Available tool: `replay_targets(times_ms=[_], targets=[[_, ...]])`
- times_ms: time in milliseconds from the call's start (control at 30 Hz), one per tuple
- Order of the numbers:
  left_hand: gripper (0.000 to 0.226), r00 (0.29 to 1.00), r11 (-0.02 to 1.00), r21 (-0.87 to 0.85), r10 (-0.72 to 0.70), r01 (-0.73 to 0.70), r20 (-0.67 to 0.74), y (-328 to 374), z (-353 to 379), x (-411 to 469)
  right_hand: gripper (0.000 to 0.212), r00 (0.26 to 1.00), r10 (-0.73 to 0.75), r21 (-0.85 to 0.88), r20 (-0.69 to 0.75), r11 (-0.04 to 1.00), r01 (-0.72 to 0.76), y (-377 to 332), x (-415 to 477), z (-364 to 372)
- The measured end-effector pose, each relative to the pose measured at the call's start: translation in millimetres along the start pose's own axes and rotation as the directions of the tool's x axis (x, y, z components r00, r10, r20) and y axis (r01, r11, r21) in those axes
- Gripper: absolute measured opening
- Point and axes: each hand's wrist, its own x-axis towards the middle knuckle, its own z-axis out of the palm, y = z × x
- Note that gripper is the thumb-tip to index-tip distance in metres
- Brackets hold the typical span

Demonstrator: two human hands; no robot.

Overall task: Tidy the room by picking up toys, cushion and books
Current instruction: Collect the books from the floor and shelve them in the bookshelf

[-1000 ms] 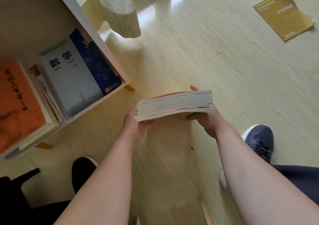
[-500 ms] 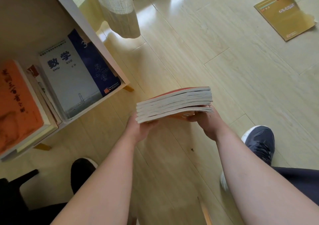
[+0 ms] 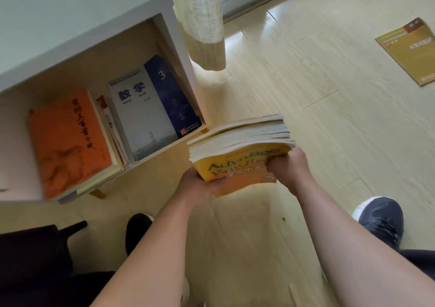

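— Gripping anything, those hands?
— Both are clutching the stack of books (image 3: 237, 151): the left hand (image 3: 196, 186) is clasping its near left corner, and the right hand (image 3: 286, 165) is pinching the right edge, fingers curling over the yellow cover.
— Where is the stack sitting?
— It is hanging in the air, tilting toward the camera, just beside the open shelf (image 3: 179, 45).
— What is standing in there?
— An orange book (image 3: 68, 141) and a white-and-blue book (image 3: 150, 108) are leaning inside. Another brown book (image 3: 409, 52) is lying on the wooden floor (image 3: 329, 123), well apart.
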Motion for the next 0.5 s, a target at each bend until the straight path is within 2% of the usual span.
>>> replay_targets(times_ms=[67, 133, 267, 300, 367, 433, 500], targets=[[0.033, 0.998, 0.996, -0.070, -0.052, 0.049, -0.046, -9.0, -23.1, -17.0, 0.032, 0.988, -0.125, -0.041, 0.089, 0.991, 0.129, -28.0, -18.6, 14.3], [0.033, 0.988, 0.976, -0.182, -0.138, 0.123, -0.071, -17.3, -48.3, -33.7, 0.031, 0.961, -0.208, -0.008, 0.181, 0.977, 0.213, -53.2, -36.1, 30.3], [0.036, 0.980, 0.939, -0.306, -0.187, 0.156, -0.074, -17.0, -110.0, -60.9, 0.039, 0.884, -0.244, -0.001, 0.399, 0.964, 0.266, -103.8, -52.4, 55.5], [0.045, 0.981, 0.928, -0.347, -0.174, 0.136, -0.082, -13.0, -124.0, -67.6, 0.042, 0.860, -0.247, 0.000, 0.446, 0.961, 0.276, -120.8, -54.2, 62.0], [0.064, 0.980, 0.850, -0.523, -0.153, 0.066, -0.125, -4.5, -144.4, -75.1, 0.045, 0.835, -0.241, 0.110, 0.495, 0.971, 0.214, -150.8, -53.6, 74.5], [0.060, 0.956, 0.727, -0.687, -0.193, -0.012, -0.221, 7.5, -154.6, -71.9, 0.039, 0.802, -0.206, 0.254, 0.560, 0.965, 0.070, -165.5, -48.8, 82.4], [0.064, 0.926, 0.694, -0.715, -0.209, -0.087, -0.315, 20.7, -160.6, -65.9, 0.047, 0.714, -0.152, 0.277, 0.683, 0.959, -0.061, -165.8, -43.4, 85.0]])
